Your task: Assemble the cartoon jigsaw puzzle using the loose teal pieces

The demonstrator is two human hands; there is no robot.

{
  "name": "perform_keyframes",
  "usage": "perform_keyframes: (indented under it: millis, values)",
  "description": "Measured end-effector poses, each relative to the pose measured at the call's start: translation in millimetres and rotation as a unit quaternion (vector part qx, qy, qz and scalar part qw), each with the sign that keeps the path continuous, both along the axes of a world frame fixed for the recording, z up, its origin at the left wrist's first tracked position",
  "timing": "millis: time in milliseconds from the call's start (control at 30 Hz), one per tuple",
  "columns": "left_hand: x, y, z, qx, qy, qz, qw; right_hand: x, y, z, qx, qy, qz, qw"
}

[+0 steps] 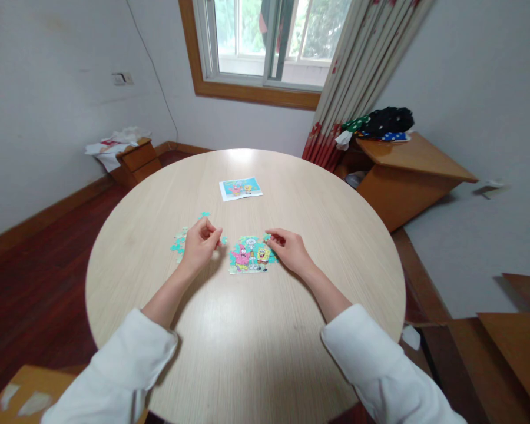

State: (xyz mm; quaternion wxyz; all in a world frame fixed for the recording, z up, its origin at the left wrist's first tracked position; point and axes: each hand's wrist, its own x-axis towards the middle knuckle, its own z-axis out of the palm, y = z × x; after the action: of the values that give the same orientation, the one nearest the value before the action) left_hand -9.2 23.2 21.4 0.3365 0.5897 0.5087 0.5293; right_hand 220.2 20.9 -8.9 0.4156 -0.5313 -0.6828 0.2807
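On the table lies a partly joined jigsaw puzzle [251, 259] with a pink starfish, a grey-green figure and a yellow square cartoon character. My right hand [290, 247] is at its upper right corner, fingertips closed on a small teal puzzle piece [267, 237]. Left of the puzzle, my left hand [199, 240] is curled in a pinch, with another teal piece [223, 240] at its fingertips. A loose pile of puzzle pieces [178, 245] lies beyond the left wrist, partly hidden by that hand. One more cluster of pieces [204, 214] shows just above the left knuckles.
A printed reference picture [242, 188] lies farther back on the round wooden table [247, 341]. Behind stand a window [269, 47] and a curtain [357, 65]. A tilted wooden cabinet [410, 176] with cloths is at right, a small drawer unit [136, 159] at left.
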Motion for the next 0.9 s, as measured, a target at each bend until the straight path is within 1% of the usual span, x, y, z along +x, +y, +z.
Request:
perform_keyframes:
  millis: [300, 667, 900]
  values:
    - [0.8, 1.5, -4.1, -0.029, 0.031, -0.035, 0.998, -0.8, -0.6, 2.0, -0.012, 0.008, -0.004, 1.0]
    - [-0.1, 2.5, -7.4, -0.044, 0.047, -0.017, 0.998, -2.6, -2.4, 5.4, -0.032, 0.04, 0.005, 0.999]
    - [2.4, 0.6, -1.7, -0.062, 0.064, -0.009, 0.996, -2.3, 0.4, 0.4, -0.031, 0.063, 0.011, 0.998]
